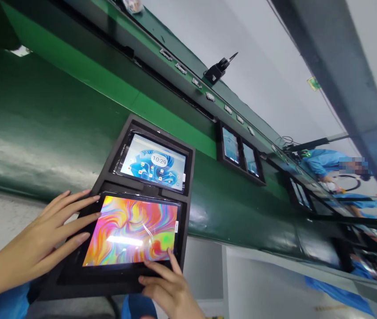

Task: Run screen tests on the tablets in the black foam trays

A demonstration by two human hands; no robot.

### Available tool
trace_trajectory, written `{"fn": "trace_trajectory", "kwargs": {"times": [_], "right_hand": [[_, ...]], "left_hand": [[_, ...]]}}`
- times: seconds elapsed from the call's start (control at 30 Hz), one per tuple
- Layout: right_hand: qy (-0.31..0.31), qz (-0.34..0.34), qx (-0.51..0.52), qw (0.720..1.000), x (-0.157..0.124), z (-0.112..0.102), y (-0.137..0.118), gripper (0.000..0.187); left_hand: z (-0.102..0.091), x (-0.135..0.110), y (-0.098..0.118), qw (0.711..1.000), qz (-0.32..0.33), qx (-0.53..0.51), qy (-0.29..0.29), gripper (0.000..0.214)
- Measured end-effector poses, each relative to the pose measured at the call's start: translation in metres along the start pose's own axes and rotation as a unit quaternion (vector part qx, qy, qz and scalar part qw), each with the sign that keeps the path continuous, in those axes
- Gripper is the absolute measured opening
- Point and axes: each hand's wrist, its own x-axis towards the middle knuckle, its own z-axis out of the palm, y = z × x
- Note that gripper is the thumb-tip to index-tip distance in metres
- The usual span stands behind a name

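A black foam tray point(190, 177) holds two tablets in separate compartments. The nearer tablet point(135, 226) is lit with a swirling orange, pink and yellow picture and has a small white label at its right edge. My left hand point(47, 232) lies with fingers stretched out and apart, its fingertips at that tablet's left edge. Over the lower right of the same screen, my right hand point(170, 283) has its fingers extended and spread, with fingertips at the screen and its lower border. In the farther compartment, another tablet point(153, 160) shows a blue home screen reading 10:29.
The tray rests on a green bench point(205, 212), overhanging its near edge. Farther along stands another black tray point(220, 146) with two lit tablets. A row of sockets and a black plug adapter point(215, 72) line the back rail. Co-workers in blue point(324, 161) are at the far right.
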Motion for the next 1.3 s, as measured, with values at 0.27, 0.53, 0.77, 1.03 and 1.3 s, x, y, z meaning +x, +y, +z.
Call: {"fn": "trace_trajectory", "kwargs": {"times": [0.27,0.53,0.77,1.03,1.3], "right_hand": [[0.187,0.131,-0.115,0.967,0.046,-0.004,0.042,0.039],[0.090,0.110,-0.193,0.971,0.130,-0.021,0.060,0.039],[0.074,0.139,-0.122,0.980,0.142,-0.031,0.057,0.045],[-0.003,0.141,-0.029,0.990,0.104,-0.077,0.087,0.046],[0.079,0.143,-0.039,0.986,0.075,-0.066,0.097,0.059]], "left_hand": [[0.013,0.051,-0.006,0.995,0.030,0.090,0.025,0.038],[0.015,0.070,-0.009,0.993,0.046,0.104,-0.015,0.033],[0.016,0.068,-0.008,0.999,0.003,0.041,-0.032,0.032],[0.020,0.064,-0.012,0.999,-0.024,-0.019,-0.031,0.031],[0.025,0.061,-0.014,1.000,-0.011,-0.026,-0.009,0.031]]}}
